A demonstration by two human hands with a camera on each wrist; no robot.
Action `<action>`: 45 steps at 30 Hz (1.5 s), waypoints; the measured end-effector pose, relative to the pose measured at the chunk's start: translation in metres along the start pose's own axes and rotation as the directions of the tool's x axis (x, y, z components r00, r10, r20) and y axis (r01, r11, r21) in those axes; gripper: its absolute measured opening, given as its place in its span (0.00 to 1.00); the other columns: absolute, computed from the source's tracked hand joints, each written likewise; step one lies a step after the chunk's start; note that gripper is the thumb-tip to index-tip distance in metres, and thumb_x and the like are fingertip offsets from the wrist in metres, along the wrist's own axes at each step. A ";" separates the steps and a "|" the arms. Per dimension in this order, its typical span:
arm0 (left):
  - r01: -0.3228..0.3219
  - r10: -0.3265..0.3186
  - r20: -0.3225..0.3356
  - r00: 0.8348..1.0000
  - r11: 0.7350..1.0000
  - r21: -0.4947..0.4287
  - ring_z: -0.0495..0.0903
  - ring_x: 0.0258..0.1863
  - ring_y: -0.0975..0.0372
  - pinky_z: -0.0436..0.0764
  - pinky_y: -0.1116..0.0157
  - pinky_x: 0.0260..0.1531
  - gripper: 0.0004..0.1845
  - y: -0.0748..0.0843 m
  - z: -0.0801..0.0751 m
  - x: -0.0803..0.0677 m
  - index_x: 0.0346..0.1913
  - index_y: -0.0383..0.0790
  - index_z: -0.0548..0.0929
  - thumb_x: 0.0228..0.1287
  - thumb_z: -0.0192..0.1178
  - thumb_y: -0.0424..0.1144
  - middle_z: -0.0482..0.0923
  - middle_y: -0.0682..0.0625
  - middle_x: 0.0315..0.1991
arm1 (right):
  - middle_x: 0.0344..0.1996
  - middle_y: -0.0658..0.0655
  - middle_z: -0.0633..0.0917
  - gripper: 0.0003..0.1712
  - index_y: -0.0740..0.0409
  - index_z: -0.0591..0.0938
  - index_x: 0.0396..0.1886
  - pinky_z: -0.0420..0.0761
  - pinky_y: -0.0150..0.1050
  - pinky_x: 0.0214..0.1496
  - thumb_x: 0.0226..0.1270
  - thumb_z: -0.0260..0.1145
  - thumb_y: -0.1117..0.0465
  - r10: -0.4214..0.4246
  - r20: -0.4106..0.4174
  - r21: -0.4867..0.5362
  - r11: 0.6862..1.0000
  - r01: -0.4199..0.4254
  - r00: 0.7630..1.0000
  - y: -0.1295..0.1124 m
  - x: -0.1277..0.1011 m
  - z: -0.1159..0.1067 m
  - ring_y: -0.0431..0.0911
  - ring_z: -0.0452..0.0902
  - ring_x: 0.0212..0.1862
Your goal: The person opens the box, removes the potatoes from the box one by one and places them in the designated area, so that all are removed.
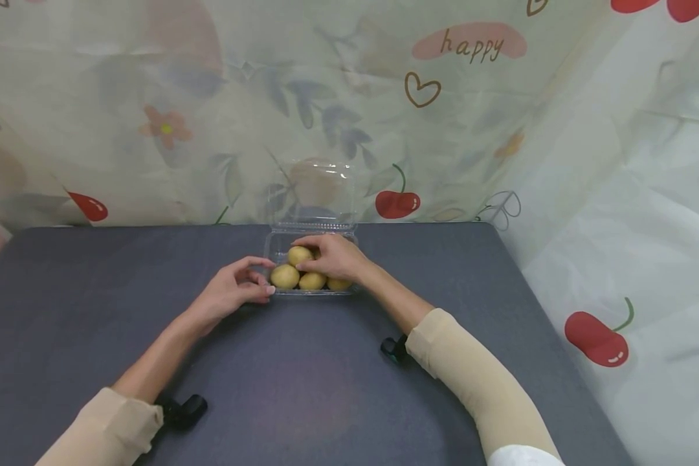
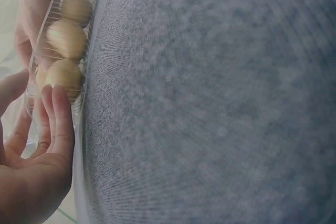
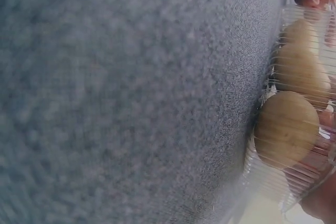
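Several yellow potatoes (image 1: 284, 276) sit in a clear plastic clamshell box (image 1: 270, 243), whose lid (image 1: 326, 194) stands raised at the back. My right hand (image 1: 334, 255) reaches into the box and grips a potato (image 1: 299, 255) on top of the others between thumb and fingers. At the box's left side is my left hand (image 1: 230, 291), its fingertips right at the wall. In the left wrist view, the fingers (image 2: 62, 121) of that hand extend along the ribbed wall beside a potato (image 2: 65, 77). The right wrist view shows potatoes (image 3: 287, 129) through the clear wall.
The box rests near the back edge of a dark grey cloth-covered table (image 1: 303, 375). A printed curtain (image 1: 239, 97) hangs right behind it, and another sheet (image 1: 635, 226) hangs along the right side. Black wrist cameras (image 1: 188, 411) show below both forearms.
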State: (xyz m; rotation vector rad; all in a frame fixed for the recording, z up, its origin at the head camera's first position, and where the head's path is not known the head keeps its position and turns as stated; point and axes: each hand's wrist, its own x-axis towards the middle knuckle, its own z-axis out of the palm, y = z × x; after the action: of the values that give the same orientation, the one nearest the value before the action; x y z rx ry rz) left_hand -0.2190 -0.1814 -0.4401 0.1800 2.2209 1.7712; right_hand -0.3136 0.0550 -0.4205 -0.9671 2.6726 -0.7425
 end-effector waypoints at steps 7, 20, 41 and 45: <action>0.005 -0.005 0.000 1.000 1.000 0.002 0.83 0.42 0.50 0.85 0.56 0.48 0.29 -0.002 0.001 0.001 0.67 0.39 0.70 0.65 0.68 0.39 0.78 0.40 0.40 | 0.54 0.50 0.83 0.29 0.48 0.76 0.69 0.78 0.38 0.52 0.71 0.66 0.48 -0.008 -0.026 0.070 0.997 0.010 1.000 0.004 -0.004 -0.002 0.41 0.78 0.50; 0.014 -0.014 -0.002 1.000 1.000 0.002 0.83 0.42 0.51 0.85 0.56 0.47 0.29 -0.003 0.002 0.002 0.67 0.40 0.71 0.65 0.68 0.39 0.78 0.40 0.41 | 0.60 0.51 0.80 0.29 0.50 0.74 0.70 0.78 0.40 0.59 0.73 0.64 0.50 -0.022 -0.045 0.224 0.974 0.031 0.999 0.006 -0.013 -0.014 0.45 0.77 0.58; 0.010 -0.010 -0.001 1.000 1.000 -0.024 0.84 0.42 0.49 0.85 0.56 0.48 0.28 0.000 0.001 0.001 0.66 0.38 0.70 0.66 0.67 0.35 0.77 0.39 0.40 | 0.62 0.54 0.79 0.28 0.53 0.75 0.69 0.81 0.39 0.54 0.72 0.66 0.54 -0.003 -0.093 0.281 0.959 0.029 0.996 0.013 -0.023 -0.028 0.48 0.80 0.58; 0.011 -0.011 0.001 1.000 1.000 -0.026 0.84 0.42 0.49 0.85 0.56 0.48 0.29 0.000 0.001 0.001 0.67 0.38 0.70 0.66 0.67 0.35 0.77 0.39 0.40 | 0.60 0.53 0.80 0.27 0.53 0.76 0.68 0.81 0.39 0.55 0.71 0.67 0.55 -0.002 -0.098 0.309 0.950 0.032 0.995 0.014 -0.027 -0.032 0.47 0.79 0.58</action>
State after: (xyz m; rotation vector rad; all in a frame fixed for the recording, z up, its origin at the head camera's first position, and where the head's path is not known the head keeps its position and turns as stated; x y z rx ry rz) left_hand -0.2194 -0.1804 -0.4399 0.1632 2.1930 1.7931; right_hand -0.3116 0.0937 -0.4001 -0.8919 2.5196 -1.1992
